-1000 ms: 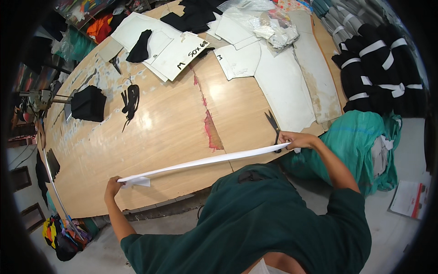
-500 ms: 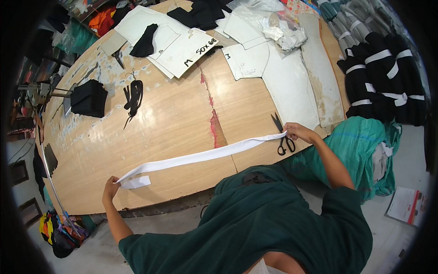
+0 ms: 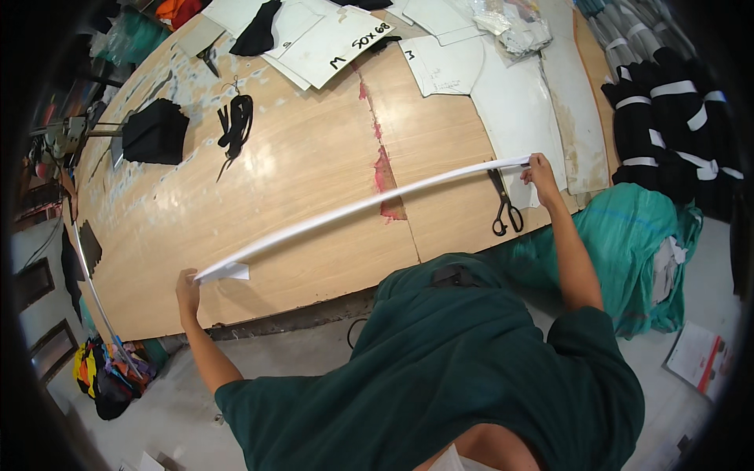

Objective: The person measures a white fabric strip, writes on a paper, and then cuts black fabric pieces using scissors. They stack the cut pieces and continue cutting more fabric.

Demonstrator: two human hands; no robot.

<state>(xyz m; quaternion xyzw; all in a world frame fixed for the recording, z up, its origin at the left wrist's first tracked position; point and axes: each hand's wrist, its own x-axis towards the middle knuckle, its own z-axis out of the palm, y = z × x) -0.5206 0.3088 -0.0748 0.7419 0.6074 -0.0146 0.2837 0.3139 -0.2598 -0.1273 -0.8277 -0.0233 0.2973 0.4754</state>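
Observation:
A long white fabric strip (image 3: 345,208) is stretched between my two hands, above the wooden table. At the table's near left edge, my left hand (image 3: 188,289) pinches one end. A short tail of the strip hangs past those fingers onto the tabletop. My right hand (image 3: 540,174) grips the other end at the right, higher up and over the white paper patterns. Black scissors (image 3: 503,204) lie closed on the table beneath the strip, just left of my right hand.
On the table (image 3: 306,141) lie a folded black cloth stack (image 3: 155,132), a bundle of black cord (image 3: 236,129) and paper patterns (image 3: 322,51). A green sack (image 3: 620,243) stands at the right edge, below tied black fabric rolls (image 3: 667,118).
My right hand has moved up and to the right, pulling the strip tauter and straighter. The strip now passes over the scissors' tips. The whole view has shifted a little.

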